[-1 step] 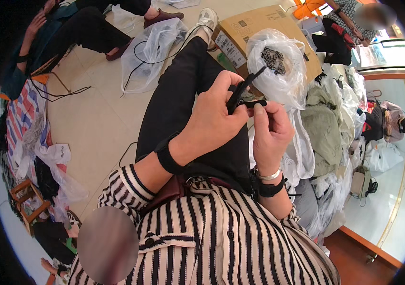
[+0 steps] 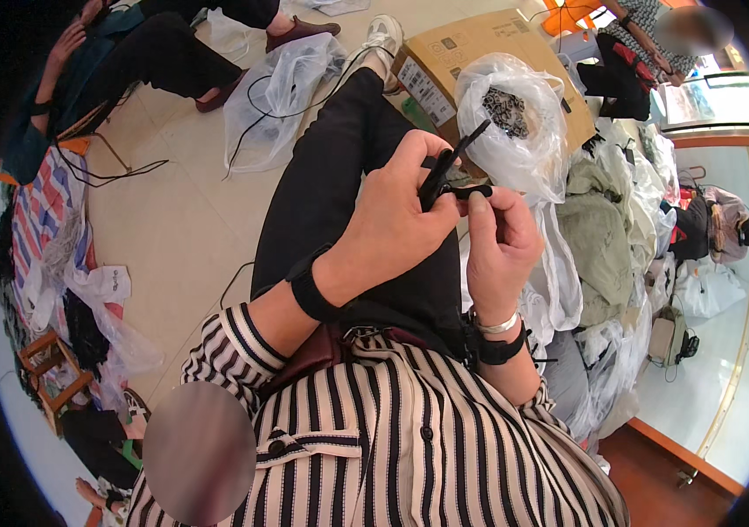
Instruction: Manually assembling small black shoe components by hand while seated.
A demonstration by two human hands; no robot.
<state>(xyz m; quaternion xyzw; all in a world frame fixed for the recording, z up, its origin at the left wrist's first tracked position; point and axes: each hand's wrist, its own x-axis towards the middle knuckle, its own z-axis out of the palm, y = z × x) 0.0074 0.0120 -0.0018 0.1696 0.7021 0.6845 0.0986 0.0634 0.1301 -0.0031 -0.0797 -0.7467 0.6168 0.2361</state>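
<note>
Black strapping (image 2: 443,170) is gripped by the left hand (image 2: 392,206) and pinched at right by the right hand (image 2: 504,241), the handling apparently unfinished.

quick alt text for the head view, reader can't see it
The wearer's left hand and right hand hold slim black strips over black trousers. Beyond sit a translucent bag of small dark pieces and a cardboard box, with piled bags to the right.

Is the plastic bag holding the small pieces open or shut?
Open: the plastic bag has its mouth spread, showing small pieces inside.
</note>
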